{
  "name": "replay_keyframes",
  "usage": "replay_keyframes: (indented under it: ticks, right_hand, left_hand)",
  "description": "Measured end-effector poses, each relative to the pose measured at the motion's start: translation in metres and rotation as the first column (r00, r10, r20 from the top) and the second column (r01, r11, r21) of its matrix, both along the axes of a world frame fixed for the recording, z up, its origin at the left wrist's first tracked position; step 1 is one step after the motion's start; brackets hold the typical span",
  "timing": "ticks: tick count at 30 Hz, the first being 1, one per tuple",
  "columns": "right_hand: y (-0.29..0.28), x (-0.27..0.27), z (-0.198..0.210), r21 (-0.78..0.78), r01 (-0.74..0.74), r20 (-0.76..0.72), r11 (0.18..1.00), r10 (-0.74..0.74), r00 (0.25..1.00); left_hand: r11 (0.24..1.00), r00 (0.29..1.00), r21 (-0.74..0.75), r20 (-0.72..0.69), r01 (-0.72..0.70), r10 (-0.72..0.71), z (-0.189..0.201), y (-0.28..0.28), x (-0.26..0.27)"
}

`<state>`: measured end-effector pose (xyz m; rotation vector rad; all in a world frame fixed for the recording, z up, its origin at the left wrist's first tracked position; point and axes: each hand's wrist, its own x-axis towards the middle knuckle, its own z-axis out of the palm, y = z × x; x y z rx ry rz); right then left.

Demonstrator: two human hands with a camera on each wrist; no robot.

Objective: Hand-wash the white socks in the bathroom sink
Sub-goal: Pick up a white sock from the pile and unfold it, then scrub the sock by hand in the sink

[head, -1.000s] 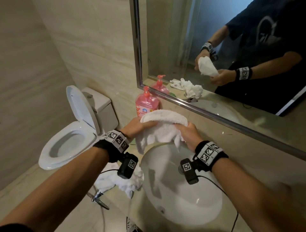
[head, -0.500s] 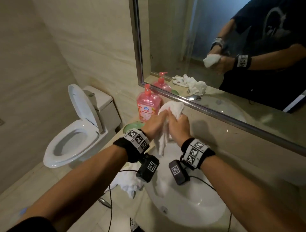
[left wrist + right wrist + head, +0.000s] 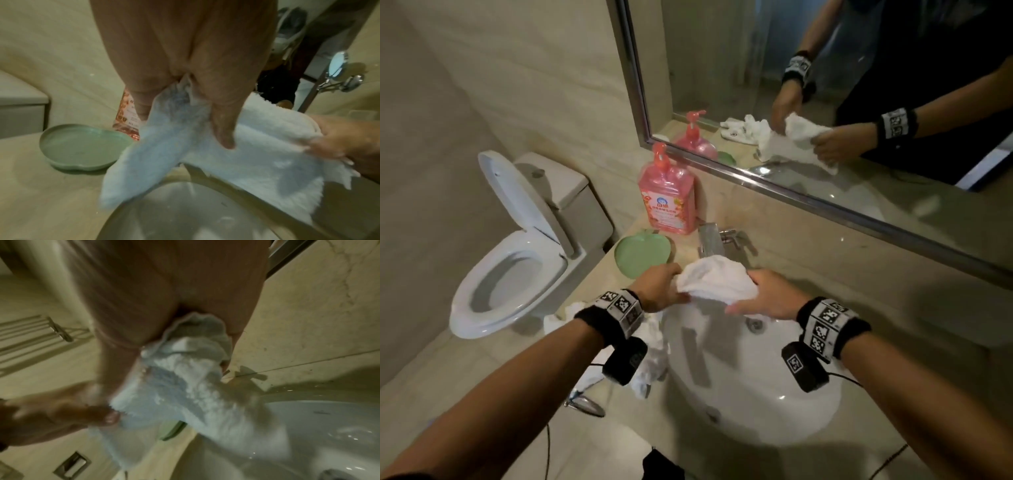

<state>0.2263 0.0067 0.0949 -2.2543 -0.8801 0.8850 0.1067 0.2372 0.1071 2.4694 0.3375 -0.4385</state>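
A white fluffy sock [image 3: 717,279] is stretched between both hands above the back rim of the white sink [image 3: 753,387], just below the faucet [image 3: 711,240]. My left hand [image 3: 659,286] grips its left end; the wrist view shows the sock [image 3: 236,146] clamped between thumb and fingers. My right hand [image 3: 767,296] grips the right end, and the sock [image 3: 185,378] bunches in its palm. More white socks [image 3: 650,356] lie in a heap on the counter left of the sink, partly hidden by my left wrist.
A pink pump soap bottle [image 3: 669,195] stands at the wall behind a green apple-shaped dish [image 3: 642,255]. A toilet [image 3: 517,260] with its lid up sits at the left. The mirror [image 3: 825,85] runs along the back wall above the counter.
The hands, pressed together around the bunched sock half a second ago, have drawn apart and spread the sock out between them. The view has tilted downward, showing the faucet and dish.
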Motion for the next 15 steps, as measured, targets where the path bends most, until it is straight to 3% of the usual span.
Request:
replay_keyframes:
  ticks: [2, 4, 6, 10, 12, 15]
  right_hand:
    - [-0.002, 0.000, -0.011, -0.040, -0.028, -0.035, 0.999, 0.026, 0.999]
    - [0.000, 0.004, -0.021, -0.105, -0.051, 0.003, 0.993, 0.051, 0.999]
    - [0.003, 0.011, -0.031, -0.233, -0.099, 0.043, 0.967, 0.112, 0.993]
    - [0.011, 0.025, -0.045, -0.338, -0.114, 0.075, 0.934, 0.147, 0.986]
    - [0.020, 0.033, -0.049, -0.322, -0.038, 0.085, 0.946, 0.069, 0.994]
    - [0.036, 0.046, -0.055, -0.217, 0.055, -0.039, 0.975, -0.065, 0.997]
  left_hand:
    - [0.983, 0.999, -0.181, -0.032, -0.017, 0.012, -0.011, -0.003, -0.001]
    - [0.967, 0.996, -0.247, -0.076, -0.055, 0.037, -0.020, -0.008, 0.004]
    - [0.980, 0.993, -0.185, -0.099, -0.077, 0.059, -0.033, -0.010, 0.014]
    - [0.988, 0.973, -0.011, -0.172, 0.151, -0.151, -0.061, -0.015, 0.032]
    - [0.981, 0.956, -0.033, -0.220, 0.191, -0.194, -0.076, -0.017, 0.038]
    - [0.976, 0.958, -0.157, -0.222, 0.150, -0.183, -0.090, -0.015, 0.050]
